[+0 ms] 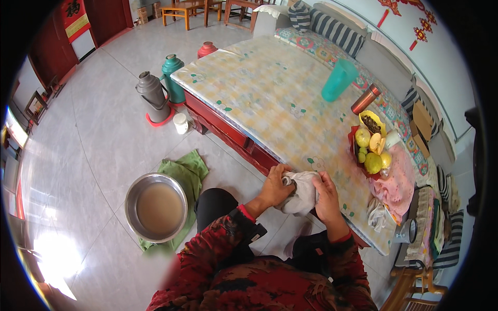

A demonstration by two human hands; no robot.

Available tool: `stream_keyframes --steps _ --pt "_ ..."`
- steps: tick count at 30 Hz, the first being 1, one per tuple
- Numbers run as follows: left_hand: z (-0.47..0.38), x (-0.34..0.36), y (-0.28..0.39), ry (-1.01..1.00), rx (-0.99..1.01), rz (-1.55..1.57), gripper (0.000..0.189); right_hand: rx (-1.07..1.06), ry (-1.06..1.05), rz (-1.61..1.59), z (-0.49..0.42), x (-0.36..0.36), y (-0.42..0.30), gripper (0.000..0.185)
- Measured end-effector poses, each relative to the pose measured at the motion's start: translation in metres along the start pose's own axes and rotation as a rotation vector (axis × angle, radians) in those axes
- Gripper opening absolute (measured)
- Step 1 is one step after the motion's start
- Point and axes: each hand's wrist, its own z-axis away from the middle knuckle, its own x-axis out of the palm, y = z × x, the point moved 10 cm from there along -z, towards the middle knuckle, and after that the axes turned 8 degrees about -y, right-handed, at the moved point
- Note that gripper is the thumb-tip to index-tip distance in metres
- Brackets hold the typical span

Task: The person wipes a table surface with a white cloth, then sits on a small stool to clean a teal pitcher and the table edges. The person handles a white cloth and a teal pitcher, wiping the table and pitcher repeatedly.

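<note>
A whitish-grey cloth (pixel 301 196) is bunched between my two hands at the near edge of the table. My left hand (pixel 277 187) grips its left side, with the fingers curled in at a dark, round-edged part; whether that is a fold or an object inside the cloth I cannot tell. On the right side, my right hand (pixel 327 194) pinches the cloth between thumb and fingers. Beneath and beyond it spreads the table's flowered, checked plastic cover (pixel 264 105). A steel basin (pixel 130 206) of cloudy, brownish water stands on the floor to my left, partly over a green cloth (pixel 190 167).
Fruit fills a red dish (pixel 353 149) beside a pink cloth (pixel 393 179). Farther back are a teal plastic jug (pixel 338 81) and a copper-coloured flask (pixel 365 100). Grey (pixel 151 97) and green (pixel 173 77) thermos bottles and a white canister (pixel 181 123) stand on the floor.
</note>
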Motion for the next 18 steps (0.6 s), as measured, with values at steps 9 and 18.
stream_keyframes --steps 9,18 --pt "-0.005 0.003 -0.004 -0.073 -0.017 0.073 0.040 -0.230 0.003 0.107 0.018 -0.011 -0.089 0.015" --pt "-0.003 0.022 -0.015 -0.302 -0.277 1.123 0.012 -0.295 0.158 0.011 0.029 -0.050 -0.116 0.020"
